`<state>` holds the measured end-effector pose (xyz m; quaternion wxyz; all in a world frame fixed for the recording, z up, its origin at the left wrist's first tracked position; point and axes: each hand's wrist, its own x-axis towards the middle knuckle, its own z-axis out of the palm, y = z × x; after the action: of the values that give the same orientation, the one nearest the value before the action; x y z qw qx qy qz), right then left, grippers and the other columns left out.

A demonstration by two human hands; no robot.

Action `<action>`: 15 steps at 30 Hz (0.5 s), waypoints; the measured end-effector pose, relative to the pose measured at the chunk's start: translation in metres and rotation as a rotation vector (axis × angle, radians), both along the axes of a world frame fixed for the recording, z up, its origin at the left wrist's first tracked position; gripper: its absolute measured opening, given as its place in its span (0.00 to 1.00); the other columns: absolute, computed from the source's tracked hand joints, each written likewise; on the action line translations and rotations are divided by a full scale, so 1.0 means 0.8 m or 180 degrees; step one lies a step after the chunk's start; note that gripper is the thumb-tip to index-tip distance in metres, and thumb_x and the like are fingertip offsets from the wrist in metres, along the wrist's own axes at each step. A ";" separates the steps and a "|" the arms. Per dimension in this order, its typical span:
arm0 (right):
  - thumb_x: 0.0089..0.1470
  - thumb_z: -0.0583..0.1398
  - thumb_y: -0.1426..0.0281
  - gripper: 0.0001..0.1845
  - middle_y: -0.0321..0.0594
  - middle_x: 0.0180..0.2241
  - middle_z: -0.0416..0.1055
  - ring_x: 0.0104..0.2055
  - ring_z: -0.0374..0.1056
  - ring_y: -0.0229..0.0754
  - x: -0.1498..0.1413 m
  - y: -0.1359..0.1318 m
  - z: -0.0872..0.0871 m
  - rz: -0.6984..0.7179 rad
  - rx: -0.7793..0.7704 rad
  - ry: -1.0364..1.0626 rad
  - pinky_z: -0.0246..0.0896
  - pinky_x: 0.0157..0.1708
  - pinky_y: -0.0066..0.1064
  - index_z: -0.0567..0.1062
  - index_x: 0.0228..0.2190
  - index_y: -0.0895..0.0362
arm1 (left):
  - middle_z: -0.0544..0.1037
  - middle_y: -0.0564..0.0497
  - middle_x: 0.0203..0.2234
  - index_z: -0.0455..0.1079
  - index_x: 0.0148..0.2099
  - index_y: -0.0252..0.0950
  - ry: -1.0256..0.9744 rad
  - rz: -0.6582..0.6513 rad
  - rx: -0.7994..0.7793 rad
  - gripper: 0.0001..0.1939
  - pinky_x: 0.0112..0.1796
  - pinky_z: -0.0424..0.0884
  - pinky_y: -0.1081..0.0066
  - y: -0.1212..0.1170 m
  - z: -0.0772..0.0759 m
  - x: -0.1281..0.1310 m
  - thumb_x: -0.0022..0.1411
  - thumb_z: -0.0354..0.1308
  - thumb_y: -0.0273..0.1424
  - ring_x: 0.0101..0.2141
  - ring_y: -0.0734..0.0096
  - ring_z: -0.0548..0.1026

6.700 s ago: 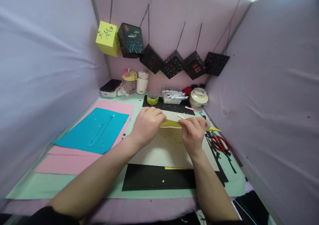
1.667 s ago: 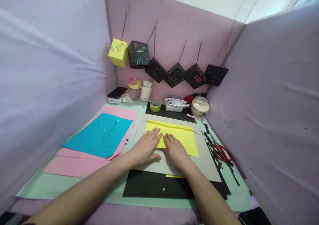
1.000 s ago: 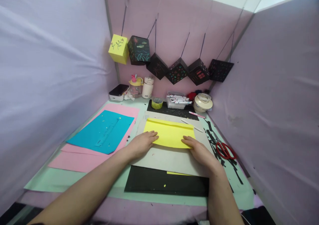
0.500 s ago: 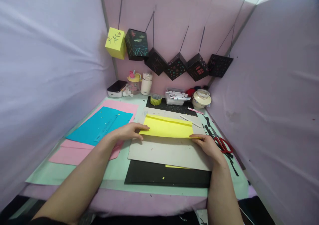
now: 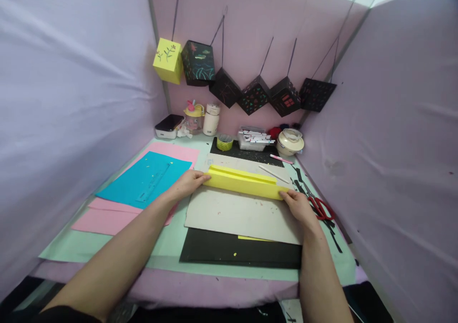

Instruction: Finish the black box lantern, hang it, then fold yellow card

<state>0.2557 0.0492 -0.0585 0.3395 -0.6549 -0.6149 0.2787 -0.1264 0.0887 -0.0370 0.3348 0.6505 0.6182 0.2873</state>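
Observation:
A folded yellow paper sheet (image 5: pixel 243 182) is lifted at its near edge above a grey cardboard sheet (image 5: pixel 239 213). My left hand (image 5: pixel 188 184) pinches the paper's left end. My right hand (image 5: pixel 298 206) pinches its right end. Both hands are closed on the paper, which tilts up towards me. A black sheet (image 5: pixel 236 254) lies under the grey cardboard, with a sliver of yellow paper showing between them.
A blue sheet (image 5: pixel 146 180) with a clear ruler lies on pink sheets (image 5: pixel 107 218) at the left. Red scissors (image 5: pixel 322 208) and black scraps lie at the right. Tape roll (image 5: pixel 224 142), marker box (image 5: pixel 254 139), jars and a cup stand at the back. Paper lanterns (image 5: pixel 225 87) hang above.
My hands slid outwards along the yellow paper's near edge to its two ends, then lifted that edge off the grey cardboard. Earlier the paper lay flat under my palms.

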 end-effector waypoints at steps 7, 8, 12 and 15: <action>0.53 0.54 0.55 0.19 0.31 0.18 0.58 0.23 0.54 0.38 -0.015 0.009 -0.009 -0.0361 0.0485 -0.0361 0.47 0.25 0.29 0.65 0.20 0.55 | 0.60 0.55 0.15 0.58 0.19 0.37 0.0418 0.0423 0.0471 0.25 0.25 0.52 0.70 0.003 -0.008 0.023 0.61 0.48 0.48 0.22 0.71 0.61; 0.53 0.54 0.55 0.19 0.31 0.18 0.59 0.24 0.55 0.38 -0.017 0.009 -0.009 -0.0393 0.0505 -0.0449 0.47 0.25 0.29 0.65 0.19 0.55 | 0.61 0.54 0.15 0.57 0.19 0.38 0.0480 0.0480 0.0511 0.25 0.26 0.52 0.70 0.003 -0.008 0.025 0.61 0.48 0.48 0.23 0.71 0.61; 0.53 0.54 0.56 0.18 0.34 0.18 0.62 0.24 0.56 0.40 -0.024 0.009 -0.008 -0.0495 0.0552 -0.0699 0.49 0.26 0.30 0.65 0.19 0.55 | 0.67 0.51 0.17 0.61 0.20 0.38 0.0761 0.0603 0.0596 0.25 0.27 0.53 0.68 0.004 -0.007 0.028 0.62 0.47 0.48 0.24 0.67 0.65; 0.53 0.53 0.56 0.18 0.35 0.19 0.63 0.24 0.57 0.40 -0.028 0.009 -0.009 -0.0512 0.0564 -0.0800 0.49 0.27 0.30 0.66 0.20 0.55 | 0.73 0.47 0.20 0.66 0.22 0.37 0.0993 0.0637 0.0607 0.25 0.28 0.53 0.68 0.004 -0.006 0.030 0.63 0.47 0.49 0.27 0.63 0.69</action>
<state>0.2331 0.0564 -0.0658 0.3376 -0.6992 -0.6203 0.1112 -0.1027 0.0917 -0.0417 0.1418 0.6512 0.6942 0.2721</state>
